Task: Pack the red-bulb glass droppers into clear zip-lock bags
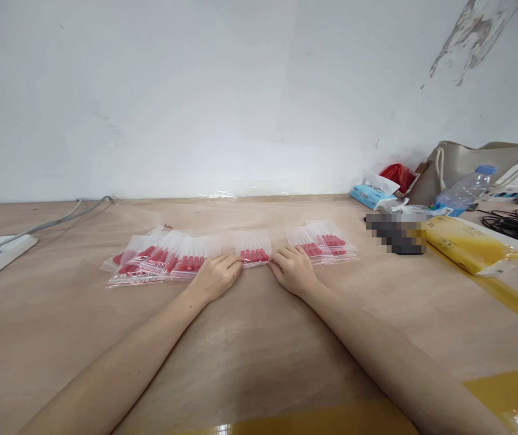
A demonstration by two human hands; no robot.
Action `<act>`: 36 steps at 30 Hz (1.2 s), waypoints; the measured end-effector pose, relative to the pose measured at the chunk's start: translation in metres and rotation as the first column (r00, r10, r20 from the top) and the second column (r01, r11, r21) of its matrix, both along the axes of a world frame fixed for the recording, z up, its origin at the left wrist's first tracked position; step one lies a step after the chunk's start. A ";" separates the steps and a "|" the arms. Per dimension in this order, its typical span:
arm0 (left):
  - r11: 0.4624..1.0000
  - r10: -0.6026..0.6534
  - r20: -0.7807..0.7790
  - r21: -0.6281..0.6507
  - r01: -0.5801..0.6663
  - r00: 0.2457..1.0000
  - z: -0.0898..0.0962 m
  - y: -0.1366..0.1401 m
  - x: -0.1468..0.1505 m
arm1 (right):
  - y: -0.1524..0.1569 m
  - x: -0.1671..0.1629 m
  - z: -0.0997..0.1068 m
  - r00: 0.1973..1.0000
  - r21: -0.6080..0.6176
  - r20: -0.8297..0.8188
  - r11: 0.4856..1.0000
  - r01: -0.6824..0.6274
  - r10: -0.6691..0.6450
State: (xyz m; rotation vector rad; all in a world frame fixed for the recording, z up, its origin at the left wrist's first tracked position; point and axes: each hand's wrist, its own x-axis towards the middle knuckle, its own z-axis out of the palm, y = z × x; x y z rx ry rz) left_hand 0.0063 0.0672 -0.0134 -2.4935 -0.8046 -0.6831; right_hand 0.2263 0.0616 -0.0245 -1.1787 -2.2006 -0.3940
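Between my two hands a small clear zip bag (252, 238) lies flat on the table, with a row of several small red pieces inside. My left hand (219, 275) has its fingers closed at the bag's near left corner. At the near right corner, my right hand (292, 269) pinches the same bag. A fanned pile of similar filled bags (163, 257) spreads left of my left hand. Another smaller group of such bags (329, 241) lies just behind and right of my right hand. The exact kind of the red pieces is too small to tell.
On the right stand a blue tissue pack (371, 196), a beige bag (458, 163), a plastic bottle (467, 188) and a yellow packet (471, 244). A partly blurred dark object (399, 235) and black cables (517, 226) lie nearby. A white power strip (5, 257) is at far left.
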 end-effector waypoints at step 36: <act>0.999 0.043 0.119 -0.029 -0.040 0.992 0.003 -0.012 0.000 | 0.001 0.011 0.006 0.991 0.249 0.136 0.967 -0.051 0.018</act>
